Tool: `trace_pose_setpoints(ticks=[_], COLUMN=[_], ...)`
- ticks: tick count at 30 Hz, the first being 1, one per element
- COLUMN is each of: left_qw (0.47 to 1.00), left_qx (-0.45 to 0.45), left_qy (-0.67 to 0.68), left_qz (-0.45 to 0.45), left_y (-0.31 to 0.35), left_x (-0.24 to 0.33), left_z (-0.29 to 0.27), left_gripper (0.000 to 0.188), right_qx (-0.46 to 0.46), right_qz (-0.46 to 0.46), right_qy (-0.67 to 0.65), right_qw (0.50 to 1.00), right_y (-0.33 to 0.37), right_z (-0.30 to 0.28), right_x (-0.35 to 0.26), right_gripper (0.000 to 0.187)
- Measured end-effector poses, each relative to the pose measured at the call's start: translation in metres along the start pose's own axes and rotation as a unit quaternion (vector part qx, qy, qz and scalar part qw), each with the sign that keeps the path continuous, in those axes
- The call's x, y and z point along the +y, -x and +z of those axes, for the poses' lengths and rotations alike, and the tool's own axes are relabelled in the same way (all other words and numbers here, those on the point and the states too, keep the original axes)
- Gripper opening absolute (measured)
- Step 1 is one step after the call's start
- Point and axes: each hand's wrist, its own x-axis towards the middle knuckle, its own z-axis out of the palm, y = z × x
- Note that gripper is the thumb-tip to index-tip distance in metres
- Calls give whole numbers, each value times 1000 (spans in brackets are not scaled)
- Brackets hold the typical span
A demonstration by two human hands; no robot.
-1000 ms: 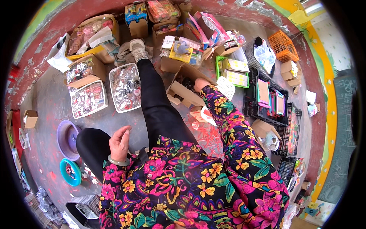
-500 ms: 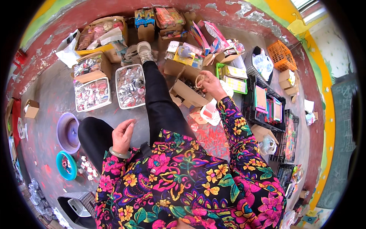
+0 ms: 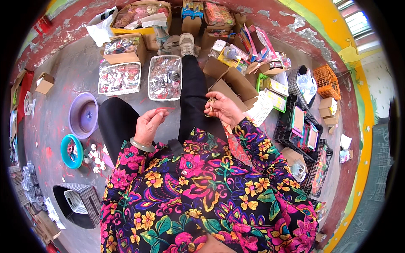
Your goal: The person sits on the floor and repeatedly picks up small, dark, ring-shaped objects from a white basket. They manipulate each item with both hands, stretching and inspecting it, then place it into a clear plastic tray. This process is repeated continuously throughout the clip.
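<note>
My left hand [image 3: 147, 126] grips a thin red strip [image 3: 162, 109] between thumb and finger, at its one-to-two o'clock. My right hand [image 3: 226, 111] is curled, pinching a small tan looped item [image 3: 212, 103], kind unclear, at its ten o'clock. An open cardboard box [image 3: 242, 83] stands near, at that hand's one o'clock.

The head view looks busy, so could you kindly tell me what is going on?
A person's left hand pinches a thin red strip, while the right hand holds a small tan looped item. The two hands are apart. A round purple basin and a round turquoise basin stand on the grey floor to the left.
</note>
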Motion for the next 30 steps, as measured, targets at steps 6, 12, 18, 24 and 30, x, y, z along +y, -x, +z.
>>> trace_pose_setpoints(ticks=[6, 12, 18, 24, 30], left_qw=[1000, 1000, 1000, 1000, 1000], left_qx=[8, -6, -5, -5, -9], left_qy=[-1, -9, -4, -8, -8], left_qz=[-4, -3, -9, -10, -9], left_y=[3, 1, 0, 0, -1], left_x=[2, -2, -3, -2, -5], left_z=[2, 1, 1, 1, 0], left_gripper=[22, 23, 23, 22, 23], right_qx=[49, 3, 44, 96, 51], right_qz=[-28, -98, -189, -295, -366], right_qy=[123, 156, 456, 485, 603], right_qw=[991, 983, 869, 818, 707], right_y=[-4, 12, 13, 14, 5], right_z=[-3, -5, -17, -3, -11], right_x=[23, 25, 40, 37, 28], right_gripper=[15, 38, 48, 37, 17])
